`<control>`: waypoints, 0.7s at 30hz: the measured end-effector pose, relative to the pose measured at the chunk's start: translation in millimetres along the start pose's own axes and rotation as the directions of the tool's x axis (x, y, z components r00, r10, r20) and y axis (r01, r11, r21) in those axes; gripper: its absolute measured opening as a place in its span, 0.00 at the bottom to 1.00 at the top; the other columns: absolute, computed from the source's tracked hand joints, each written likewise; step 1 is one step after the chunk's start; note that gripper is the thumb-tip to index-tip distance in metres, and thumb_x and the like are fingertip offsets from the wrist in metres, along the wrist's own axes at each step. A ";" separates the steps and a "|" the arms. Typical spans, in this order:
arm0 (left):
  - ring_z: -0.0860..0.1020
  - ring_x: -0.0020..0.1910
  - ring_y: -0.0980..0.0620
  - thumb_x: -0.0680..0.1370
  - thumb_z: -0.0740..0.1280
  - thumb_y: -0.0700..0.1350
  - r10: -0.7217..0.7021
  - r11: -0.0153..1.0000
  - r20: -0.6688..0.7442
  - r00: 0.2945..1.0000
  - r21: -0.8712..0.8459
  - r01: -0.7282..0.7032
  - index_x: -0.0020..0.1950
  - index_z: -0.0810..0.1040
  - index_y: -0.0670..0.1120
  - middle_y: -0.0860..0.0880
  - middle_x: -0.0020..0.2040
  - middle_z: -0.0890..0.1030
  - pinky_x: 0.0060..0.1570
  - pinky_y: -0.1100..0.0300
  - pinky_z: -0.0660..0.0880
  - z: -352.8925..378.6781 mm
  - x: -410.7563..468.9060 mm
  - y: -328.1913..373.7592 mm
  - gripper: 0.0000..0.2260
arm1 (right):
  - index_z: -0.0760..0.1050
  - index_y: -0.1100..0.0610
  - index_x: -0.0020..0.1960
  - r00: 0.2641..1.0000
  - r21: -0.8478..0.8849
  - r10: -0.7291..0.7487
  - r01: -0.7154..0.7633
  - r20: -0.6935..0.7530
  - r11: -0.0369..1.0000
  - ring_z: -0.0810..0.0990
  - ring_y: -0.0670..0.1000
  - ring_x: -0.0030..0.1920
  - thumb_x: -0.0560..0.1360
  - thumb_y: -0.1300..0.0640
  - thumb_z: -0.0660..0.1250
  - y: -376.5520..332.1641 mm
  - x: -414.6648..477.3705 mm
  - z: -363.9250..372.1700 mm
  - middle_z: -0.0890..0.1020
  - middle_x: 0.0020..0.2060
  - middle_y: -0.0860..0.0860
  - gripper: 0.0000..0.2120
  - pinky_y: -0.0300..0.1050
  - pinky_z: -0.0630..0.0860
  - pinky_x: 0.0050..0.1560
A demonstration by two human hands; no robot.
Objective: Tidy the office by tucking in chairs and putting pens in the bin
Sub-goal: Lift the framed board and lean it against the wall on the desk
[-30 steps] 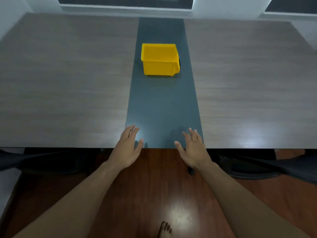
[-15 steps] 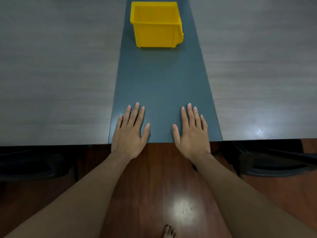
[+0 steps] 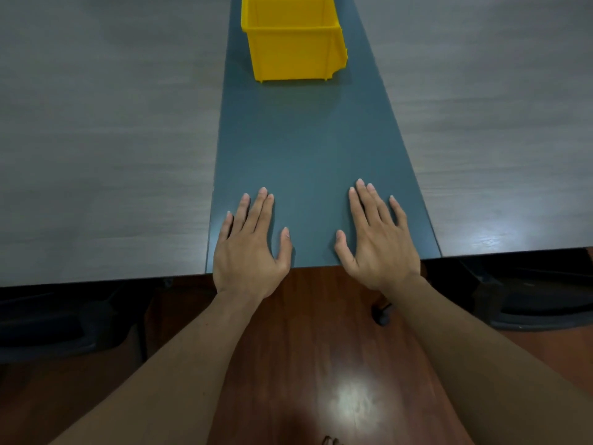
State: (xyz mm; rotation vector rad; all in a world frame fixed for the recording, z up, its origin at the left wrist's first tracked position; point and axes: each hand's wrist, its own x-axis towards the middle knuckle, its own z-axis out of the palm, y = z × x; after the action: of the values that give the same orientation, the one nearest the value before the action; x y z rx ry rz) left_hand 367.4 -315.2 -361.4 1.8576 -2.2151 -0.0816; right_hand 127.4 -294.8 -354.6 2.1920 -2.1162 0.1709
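Observation:
A yellow plastic bin (image 3: pixel 293 43) stands on the dark blue-grey centre strip (image 3: pixel 308 139) of the table, at the top of the view; its inside is not visible. My left hand (image 3: pixel 248 248) and my right hand (image 3: pixel 375 239) lie flat, palms down, fingers spread, on the near end of that strip. Neither hand holds anything. Two dark office chairs are tucked under the table's near edge, one at the left (image 3: pixel 54 319) and one at the right (image 3: pixel 526 297). No pens show.
Grey wood-grain tabletop (image 3: pixel 96 139) spreads to both sides of the strip. Below the table edge lies a glossy reddish-brown floor (image 3: pixel 321 364). A black chair caster (image 3: pixel 382 316) sits near my right wrist. My toes show at the bottom edge.
Both hands came down from hovering at the table edge to lying flat on the strip. The view tilted down and moved closer, so the bin now sits at the top edge.

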 end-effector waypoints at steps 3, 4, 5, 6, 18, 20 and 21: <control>0.48 0.88 0.54 0.85 0.51 0.62 -0.006 1.000 0.006 1.000 0.019 0.005 0.88 0.53 0.52 0.57 0.88 0.52 0.86 0.47 0.53 -0.8 4.8 0.3 0.32 | 0.51 0.59 0.87 1.000 -0.014 0.005 -0.005 0.017 1.000 0.49 0.53 0.87 0.83 0.37 0.51 -0.2 5.3 -0.8 0.52 0.87 0.55 0.40 0.63 0.52 0.84; 0.48 0.88 0.54 0.85 0.51 0.62 -0.006 1.000 0.005 1.000 0.022 0.006 0.88 0.52 0.52 0.57 0.88 0.51 0.86 0.48 0.53 -0.9 6.2 -0.2 0.32 | 0.51 0.59 0.87 1.000 -0.017 0.006 -0.006 0.022 1.000 0.48 0.53 0.87 0.83 0.37 0.51 -1.0 7.1 -1.5 0.52 0.87 0.55 0.40 0.63 0.52 0.84; 0.48 0.88 0.54 0.85 0.51 0.62 -0.005 1.000 0.002 1.000 0.020 0.005 0.88 0.52 0.53 0.57 0.88 0.51 0.86 0.48 0.53 -0.6 7.9 -1.1 0.32 | 0.51 0.59 0.87 1.000 -0.018 0.007 -0.007 0.024 1.000 0.48 0.52 0.87 0.83 0.37 0.51 -1.8 9.0 -1.9 0.52 0.87 0.55 0.40 0.63 0.52 0.83; 0.48 0.88 0.54 0.85 0.52 0.62 -0.002 1.000 -0.001 1.000 0.019 0.002 0.88 0.52 0.53 0.57 0.88 0.51 0.86 0.47 0.53 0.0 10.1 -2.3 0.32 | 0.51 0.59 0.87 1.000 -0.017 0.008 -0.008 0.024 1.000 0.48 0.52 0.87 0.83 0.37 0.50 -2.1 11.3 -2.1 0.52 0.87 0.55 0.40 0.63 0.52 0.83; 0.48 0.88 0.55 0.85 0.51 0.62 0.007 1.000 -0.016 1.000 0.029 -0.006 0.88 0.52 0.53 0.57 0.88 0.52 0.85 0.48 0.54 5.2 48.4 -15.9 0.32 | 0.53 0.59 0.86 1.000 0.016 0.029 -0.029 -0.002 0.999 0.50 0.51 0.87 0.82 0.34 0.52 -5.9 47.8 6.9 0.53 0.87 0.54 0.42 0.62 0.52 0.84; 0.49 0.88 0.55 0.85 0.51 0.63 0.005 1.000 -0.020 1.000 0.027 -0.005 0.88 0.52 0.53 0.57 0.88 0.52 0.85 0.47 0.54 5.8 51.1 -14.7 0.32 | 0.53 0.58 0.86 1.000 0.020 0.027 -0.027 -0.001 0.999 0.50 0.51 0.87 0.82 0.33 0.52 -4.1 51.1 7.2 0.54 0.87 0.54 0.42 0.62 0.52 0.84; 0.49 0.88 0.54 0.85 0.51 0.63 0.005 1.000 -0.020 1.000 0.024 -0.004 0.88 0.52 0.53 0.57 0.88 0.52 0.85 0.47 0.54 5.7 51.8 -14.0 0.32 | 0.53 0.58 0.87 1.000 0.018 0.026 -0.026 0.003 0.999 0.50 0.51 0.87 0.82 0.33 0.51 -3.4 51.8 7.1 0.53 0.87 0.54 0.42 0.62 0.52 0.84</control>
State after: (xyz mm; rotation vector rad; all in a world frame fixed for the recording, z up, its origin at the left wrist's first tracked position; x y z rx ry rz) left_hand 371.5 -369.0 -361.8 1.8576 -2.2165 -0.0353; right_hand 132.6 -346.9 -354.1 2.1771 -2.1535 0.1903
